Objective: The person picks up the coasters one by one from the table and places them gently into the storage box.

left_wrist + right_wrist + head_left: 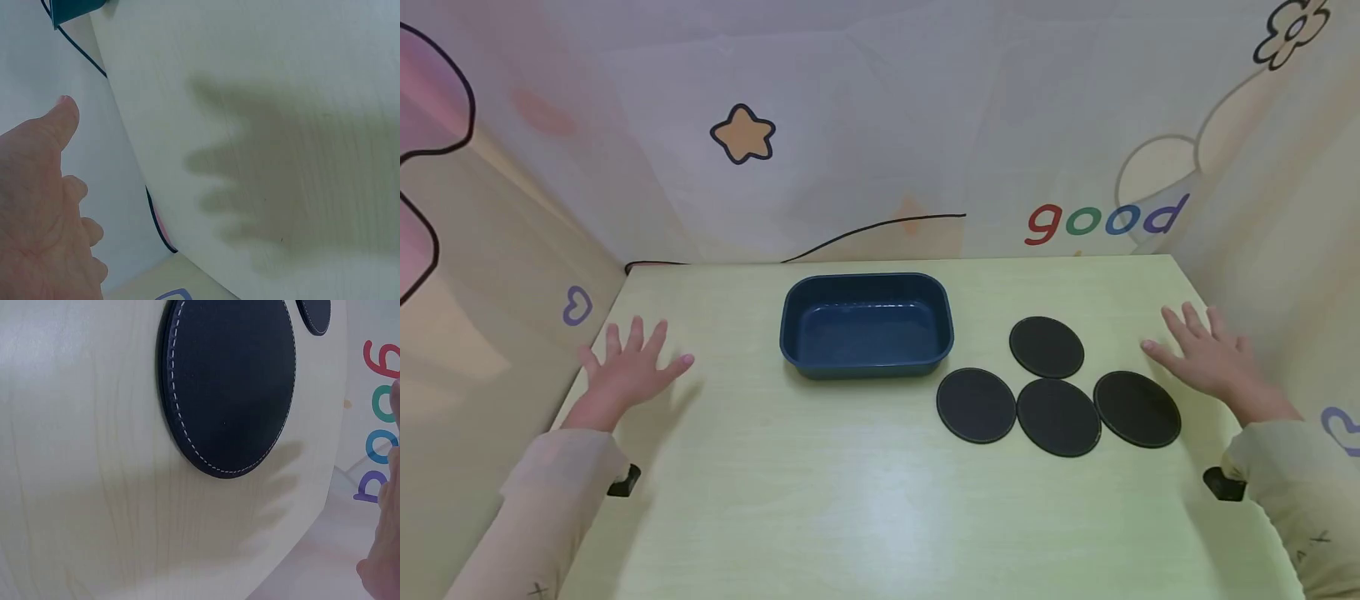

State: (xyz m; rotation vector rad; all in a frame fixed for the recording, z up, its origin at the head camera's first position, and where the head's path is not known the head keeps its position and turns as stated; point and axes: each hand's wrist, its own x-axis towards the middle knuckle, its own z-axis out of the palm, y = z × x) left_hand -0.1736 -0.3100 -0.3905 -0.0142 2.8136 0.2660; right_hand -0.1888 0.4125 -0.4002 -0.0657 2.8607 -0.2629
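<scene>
My left hand [628, 375] is held over the left side of the table, fingers spread, nothing in it. On the opposite side my right hand [1213, 362] hovers with its fingers spread too, also holding nothing. Nearest to it lies a round black coaster [1137, 409]; white stitching round its edge shows in the right wrist view. Several such coasters lie flat in a group: one at the back [1047, 347], one in the middle [1058, 417] and one to the left [976, 405]. A dark blue rectangular dish [867, 371] stands at the back centre, its inside bare.
The pale wood-grain table [820, 492] ends at a printed cloth [865, 125] behind, with cloth sides left and right. Each wrist carries a small black device, such as the one at the left cuff [624, 482]. Hand shadows fall on the tabletop.
</scene>
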